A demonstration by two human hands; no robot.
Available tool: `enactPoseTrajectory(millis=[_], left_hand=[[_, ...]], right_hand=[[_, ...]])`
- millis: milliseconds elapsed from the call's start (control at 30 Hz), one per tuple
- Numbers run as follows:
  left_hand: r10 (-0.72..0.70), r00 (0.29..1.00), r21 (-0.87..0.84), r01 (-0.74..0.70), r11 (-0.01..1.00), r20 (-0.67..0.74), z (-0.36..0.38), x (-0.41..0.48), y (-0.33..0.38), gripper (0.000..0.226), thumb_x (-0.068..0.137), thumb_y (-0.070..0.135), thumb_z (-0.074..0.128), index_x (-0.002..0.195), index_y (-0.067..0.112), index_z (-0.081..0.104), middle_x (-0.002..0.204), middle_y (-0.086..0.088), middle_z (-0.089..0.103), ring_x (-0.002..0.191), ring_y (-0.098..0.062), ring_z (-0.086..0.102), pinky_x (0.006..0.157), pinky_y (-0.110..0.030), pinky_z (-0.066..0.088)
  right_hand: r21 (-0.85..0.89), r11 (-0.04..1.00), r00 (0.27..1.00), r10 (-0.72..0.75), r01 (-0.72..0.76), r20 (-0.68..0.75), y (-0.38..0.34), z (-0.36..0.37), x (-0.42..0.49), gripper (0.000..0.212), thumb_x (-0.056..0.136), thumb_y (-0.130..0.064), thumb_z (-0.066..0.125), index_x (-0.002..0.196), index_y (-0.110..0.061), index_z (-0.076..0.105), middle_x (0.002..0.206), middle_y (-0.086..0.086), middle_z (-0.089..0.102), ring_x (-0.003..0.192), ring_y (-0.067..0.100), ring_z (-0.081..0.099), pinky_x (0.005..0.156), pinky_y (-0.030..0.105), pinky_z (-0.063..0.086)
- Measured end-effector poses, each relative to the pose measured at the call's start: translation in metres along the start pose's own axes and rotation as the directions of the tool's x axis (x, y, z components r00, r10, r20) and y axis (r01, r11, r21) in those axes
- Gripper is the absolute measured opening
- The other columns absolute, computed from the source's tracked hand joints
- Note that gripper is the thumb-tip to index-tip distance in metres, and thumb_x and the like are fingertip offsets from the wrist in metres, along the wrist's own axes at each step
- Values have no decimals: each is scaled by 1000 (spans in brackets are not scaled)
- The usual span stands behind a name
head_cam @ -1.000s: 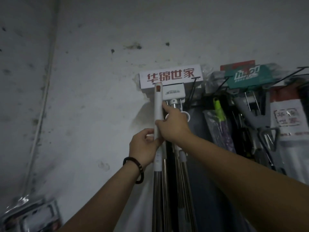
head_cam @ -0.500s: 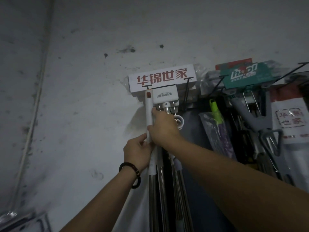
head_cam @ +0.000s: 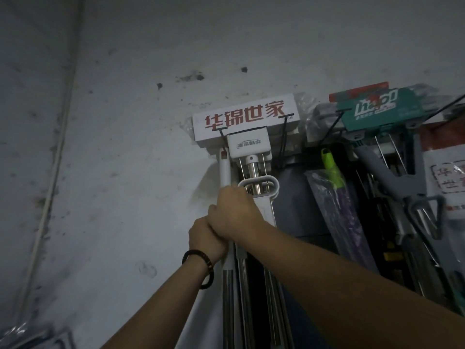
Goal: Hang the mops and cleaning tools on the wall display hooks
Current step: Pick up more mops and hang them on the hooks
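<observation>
Mop handle (head_cam: 224, 172) clasped by fingers of L hand (head_cam: 205, 238) and R hand (head_cam: 234, 212), now touching.

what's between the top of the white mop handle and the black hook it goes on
Nothing visible. The left hand and right hand grip the white mop handle, whose top sits right at the black hook. The hung mop head is close on its right, beside the path, not across it.

Wall (head_cam: 125, 172): grey-white plaster, scuffed, dim even light. Dark spots (head_cam: 198, 77) clustered near 12 o'clock. A thin pale pipe (head_cam: 54, 172) runs down the wall from 11 o'clock toward 8 o'clock.
</observation>
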State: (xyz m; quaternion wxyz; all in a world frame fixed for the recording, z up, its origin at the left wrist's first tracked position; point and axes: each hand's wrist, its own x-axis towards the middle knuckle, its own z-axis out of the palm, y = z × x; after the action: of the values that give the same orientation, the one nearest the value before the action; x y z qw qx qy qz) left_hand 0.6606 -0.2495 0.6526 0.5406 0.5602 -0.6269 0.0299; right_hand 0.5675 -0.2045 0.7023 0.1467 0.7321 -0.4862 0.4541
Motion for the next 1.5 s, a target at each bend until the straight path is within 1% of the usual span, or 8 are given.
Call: enactPoseTrajectory(millis=[133,500,567,667,800,1067,1333,1500], left_hand=[[39,992,186,-61,981,120,2,10,8,33,97,22,70,124,9,56,121,-8,57,116,-26,62,93,-30,47],[148,981,104,-162,981,128,36,36,-23,69,98,25,68,159,30,36,142,7,60,131,-15,57,99,-12,41],[123,981,29,-128,991,152,35,32,-28,65,97,16,71,156,24,44,132,10,62,124,-7,57,90,-2,38],[72,983,116,-93,989,168,30,20,-33,39,89,17,76,127,17,69,118,-4,75,112,-18,69,93,-24,53],[66,975,160,-101,982,211,26,-11,-48,22,90,9,67,92,29,59,104,-3,75,94,-19,68,74,-23,46],[-199,933,-390,310,867,299,18,-139,-130,20,93,8,61,101,20,75,91,-6,80,82,-29,78,71,-54,65],[-500,784,-336,614,714,368,18,-314,-243,7,101,19,66,106,19,71,97,-11,77,78,-32,78,60,-37,60],[-715,557,-155,822,548,423,24,-440,-320,10,103,20,64,113,19,64,101,-7,73,76,-23,74,59,-33,60]], right_hand=[[42,999,999,8,-10,49,9,28,-9,47,108,-46,45,110,-4,66,110,18,67,100,30,68,84,37,51],[244,955,959,102,-169,266,34,55,7,72,104,-52,48,157,-5,37,157,26,44,140,38,51,114,44,45],[250,957,960,79,-149,268,35,57,5,60,102,-36,58,150,-4,45,151,25,50,133,37,55,108,41,48],[268,951,967,94,-157,236,32,57,-9,46,105,-33,54,134,2,56,143,24,55,117,30,62,92,32,49],[263,964,990,13,-50,143,32,64,-41,42,107,-33,50,136,-4,59,139,14,57,120,25,60,101,35,52],[431,895,983,43,-117,179,43,134,-160,10,98,-24,65,107,-23,68,103,-5,65,84,-1,58,68,7,43],[475,764,835,150,-438,529,33,229,-334,5,99,-22,70,103,-23,72,89,-11,73,79,-2,68,66,12,50],[350,634,566,171,-689,806,31,286,-454,6,96,-22,72,101,-22,74,92,1,78,82,17,77,81,40,65]])
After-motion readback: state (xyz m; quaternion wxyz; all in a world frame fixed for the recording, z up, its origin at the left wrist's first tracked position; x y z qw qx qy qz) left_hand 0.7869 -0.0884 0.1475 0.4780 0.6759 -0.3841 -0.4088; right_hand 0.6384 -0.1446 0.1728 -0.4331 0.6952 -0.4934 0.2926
